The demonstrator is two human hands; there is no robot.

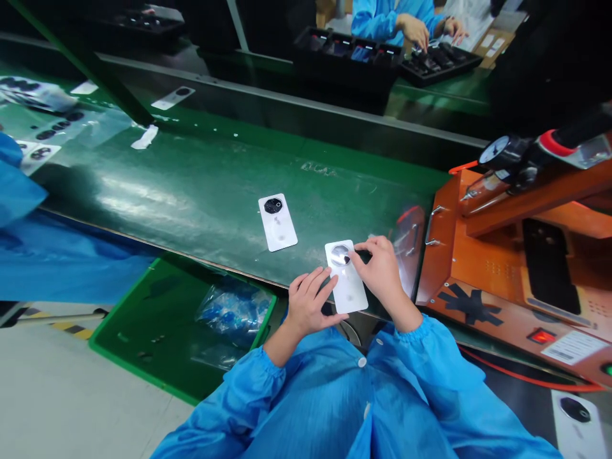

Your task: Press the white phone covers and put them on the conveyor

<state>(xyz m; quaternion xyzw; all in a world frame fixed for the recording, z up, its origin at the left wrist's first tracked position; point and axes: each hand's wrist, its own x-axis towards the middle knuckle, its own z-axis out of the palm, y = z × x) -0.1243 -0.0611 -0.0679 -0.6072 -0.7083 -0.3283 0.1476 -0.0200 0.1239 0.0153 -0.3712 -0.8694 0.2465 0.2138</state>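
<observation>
A white phone back panel lies tilted at the bench's front edge, with a shiny, glare-covered round camera piece near its top. My left hand grips the panel by its left side, fingers on its face and thumb by the lower edge. At the upper right of the panel, my right hand has its thumb and forefinger closed on the rim of the round piece. Whether a thin film is between those fingertips, I cannot tell. A second white back panel with a black round camera piece lies to the left, untouched.
An orange press with a gauge stands at right. Below the bench is a green bin holding plastic bags. Another person's blue sleeve is at left; a co-worker's hands are over a black tray.
</observation>
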